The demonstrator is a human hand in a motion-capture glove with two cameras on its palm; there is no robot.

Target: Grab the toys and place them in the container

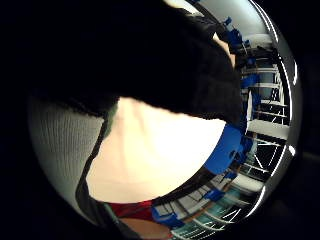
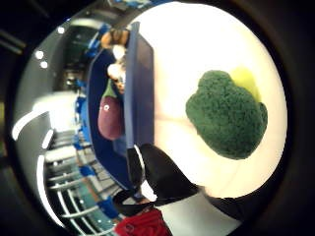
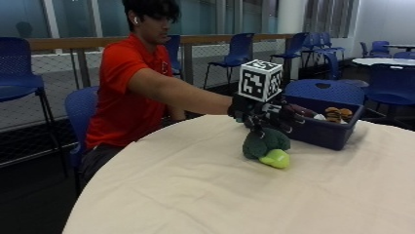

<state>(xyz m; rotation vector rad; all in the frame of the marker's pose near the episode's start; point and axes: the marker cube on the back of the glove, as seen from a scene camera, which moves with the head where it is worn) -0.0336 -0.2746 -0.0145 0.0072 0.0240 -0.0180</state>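
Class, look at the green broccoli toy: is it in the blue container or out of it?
Out. The broccoli toy lies on the tablecloth beside the blue container, below the gloved right hand.

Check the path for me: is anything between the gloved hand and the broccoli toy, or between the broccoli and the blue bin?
Nothing visible blocks either path. The gloved right hand hovers just above the broccoli toy, with open air between. The blue bin sits right behind the broccoli on the table; only its near wall needs clearing.
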